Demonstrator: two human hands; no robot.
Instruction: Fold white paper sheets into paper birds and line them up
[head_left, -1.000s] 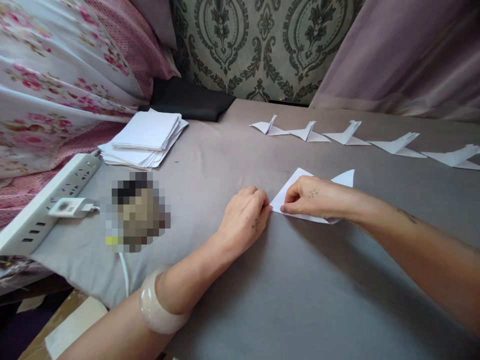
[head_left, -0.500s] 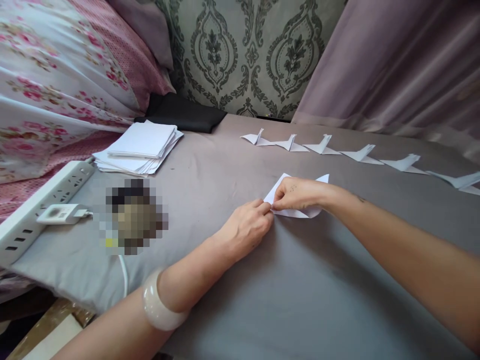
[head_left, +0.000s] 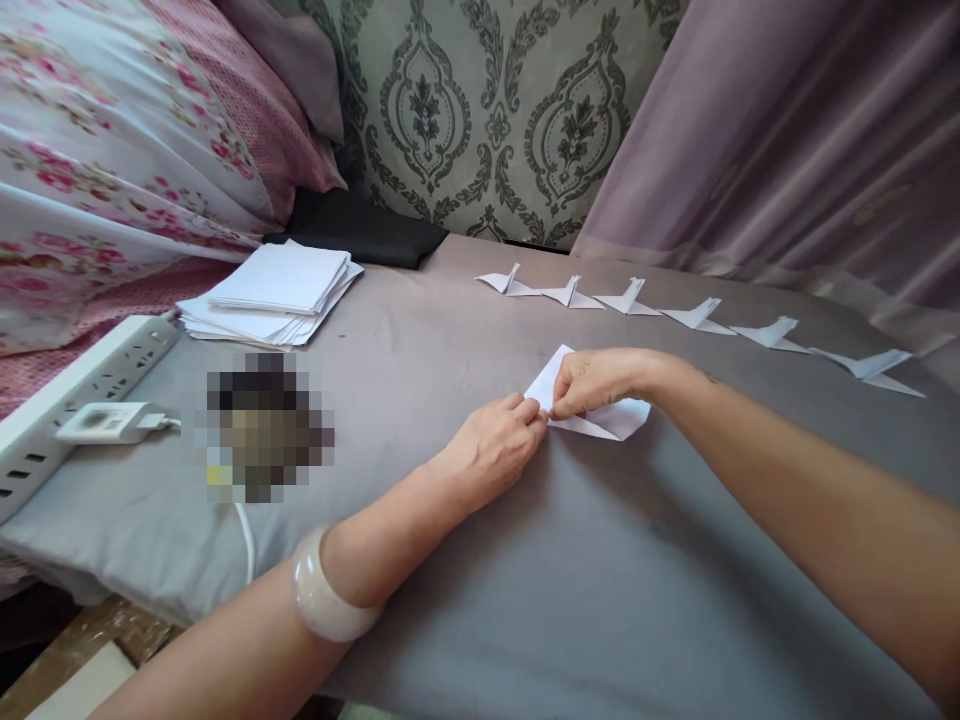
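A white sheet of paper [head_left: 546,376], partly folded, lies on the grey cloth surface under both hands. My left hand [head_left: 504,440] is closed, its fingertips pinching the paper's near left corner. Right beside it, my right hand [head_left: 592,380] is closed too, thumb and fingers pressed on the paper close to the same corner. A folded flap [head_left: 622,415] shows beneath my right wrist. The fingertips meet so closely that the crease between them is hidden.
Several folded white paper shapes [head_left: 697,315] stand in a row at the back right. A stack of white paper [head_left: 277,280] sits at the back left. A white power strip [head_left: 90,400] with a plugged charger [head_left: 105,422] lies left, near a blurred-out object [head_left: 262,430].
The far right flap of the paper, upright before, now sits lower behind my right wrist. My right hand has shifted slightly right along the paper. The whole view has turned a little.
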